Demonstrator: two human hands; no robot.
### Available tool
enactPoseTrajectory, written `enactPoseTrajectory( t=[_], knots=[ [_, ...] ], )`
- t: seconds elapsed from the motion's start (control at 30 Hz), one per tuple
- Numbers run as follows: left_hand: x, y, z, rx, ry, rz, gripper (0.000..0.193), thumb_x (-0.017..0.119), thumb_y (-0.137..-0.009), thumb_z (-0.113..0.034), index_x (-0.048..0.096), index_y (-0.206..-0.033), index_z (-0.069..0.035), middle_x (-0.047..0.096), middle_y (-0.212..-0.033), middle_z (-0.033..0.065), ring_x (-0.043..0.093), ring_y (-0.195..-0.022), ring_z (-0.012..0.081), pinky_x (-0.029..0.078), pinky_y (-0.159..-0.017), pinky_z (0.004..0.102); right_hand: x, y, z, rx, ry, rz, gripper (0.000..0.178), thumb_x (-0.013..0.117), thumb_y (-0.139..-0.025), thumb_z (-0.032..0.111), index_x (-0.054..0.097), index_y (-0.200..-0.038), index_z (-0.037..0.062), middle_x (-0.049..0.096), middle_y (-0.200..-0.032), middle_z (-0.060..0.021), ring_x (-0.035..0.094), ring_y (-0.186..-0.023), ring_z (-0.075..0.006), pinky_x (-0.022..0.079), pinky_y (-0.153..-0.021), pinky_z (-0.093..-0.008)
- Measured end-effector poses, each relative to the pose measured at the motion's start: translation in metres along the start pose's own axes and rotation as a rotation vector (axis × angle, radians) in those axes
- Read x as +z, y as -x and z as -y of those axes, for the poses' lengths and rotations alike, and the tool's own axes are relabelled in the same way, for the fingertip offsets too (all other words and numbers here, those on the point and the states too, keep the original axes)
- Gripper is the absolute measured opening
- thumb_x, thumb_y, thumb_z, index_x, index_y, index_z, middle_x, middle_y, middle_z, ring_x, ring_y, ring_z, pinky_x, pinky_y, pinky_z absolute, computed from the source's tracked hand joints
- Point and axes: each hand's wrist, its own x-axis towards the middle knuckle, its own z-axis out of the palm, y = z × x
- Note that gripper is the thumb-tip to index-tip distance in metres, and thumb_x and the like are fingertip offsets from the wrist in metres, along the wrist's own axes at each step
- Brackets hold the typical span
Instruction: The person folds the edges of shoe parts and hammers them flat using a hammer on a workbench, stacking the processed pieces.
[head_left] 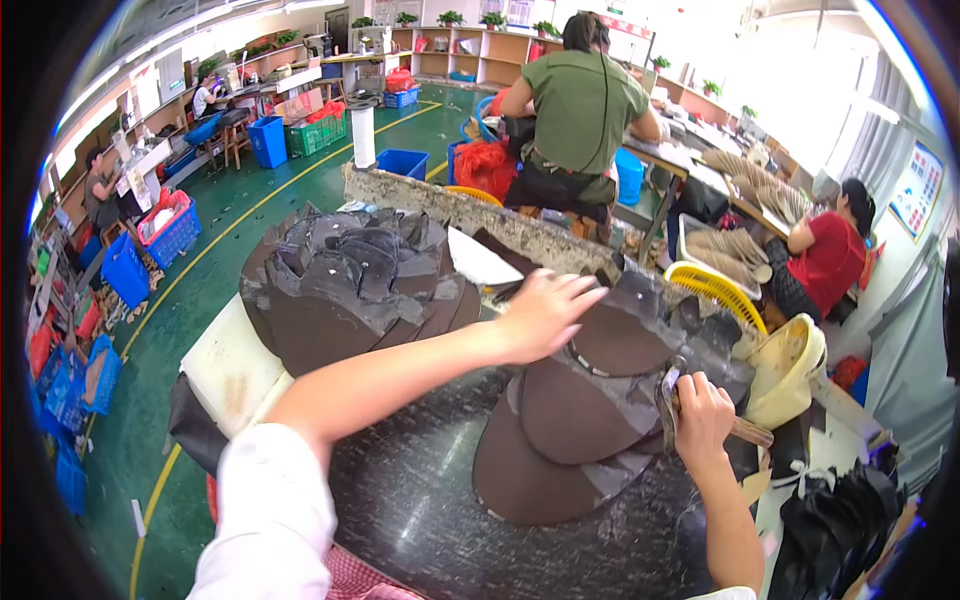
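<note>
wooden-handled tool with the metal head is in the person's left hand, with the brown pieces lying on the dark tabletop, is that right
Not quite: the head view shows the wooden-handled tool with the metal head in the person's right hand, not the left. The brown pieces do lie on the dark tabletop.

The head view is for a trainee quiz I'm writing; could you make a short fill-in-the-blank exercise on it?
1. The right hand grips a tool by its ____, near some brown pieces.
2. The person's left sleeve is ____ in colour.
3. The co-worker in the green shirt has their ____ to the camera.
4. The basket beside the pale bucket is ____ in colour.

Missing words: handle; white; back; yellow.
</note>
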Motion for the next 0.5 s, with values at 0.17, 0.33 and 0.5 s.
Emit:
enactPoseTrajectory(
  t=[0.17,0.33,0.5],
  knots=[
    [0.096,-0.089,-0.008,-0.491,0.536,-0.254,0.078,0.075,-0.073,-0.018,0.042,-0.141,-0.003,0.056,-0.119,0.0213,0.056,-0.110,0.0416,0.046,-0.096,0.0428,0.040,-0.040,-0.022,0.211,-0.074,-0.111,0.046,0.075,-0.082,0.045,0.057,-0.097,0.0055,0.060,-0.090,-0.0150,0.065,-0.083,-0.0389,0.050,-0.069,-0.0479],
    [0.026,-0.086,-0.026,-0.033,0.795,-0.488,0.044,0.072,-0.065,-0.004,0.069,-0.109,-0.005,0.069,-0.098,0.0150,0.067,-0.096,0.0308,0.051,-0.087,0.0371,0.050,-0.042,-0.046,0.270,-0.224,-0.187,0.059,0.079,-0.076,0.052,0.060,-0.100,0.0017,0.067,-0.091,-0.0222,0.064,-0.084,-0.0460,0.050,-0.069,-0.0504],
    [-0.103,-0.057,-0.031,-0.092,0.883,-0.773,0.041,0.075,-0.060,-0.004,0.064,-0.099,0.000,0.066,-0.090,0.0117,0.065,-0.089,0.0234,0.050,-0.081,0.0346,0.051,-0.035,-0.073,0.059,-0.039,-0.188,0.050,0.065,-0.090,0.053,0.070,-0.094,0.0037,0.072,-0.081,-0.0152,0.069,-0.067,-0.0374,0.056,-0.058,-0.0473]
  ],
)
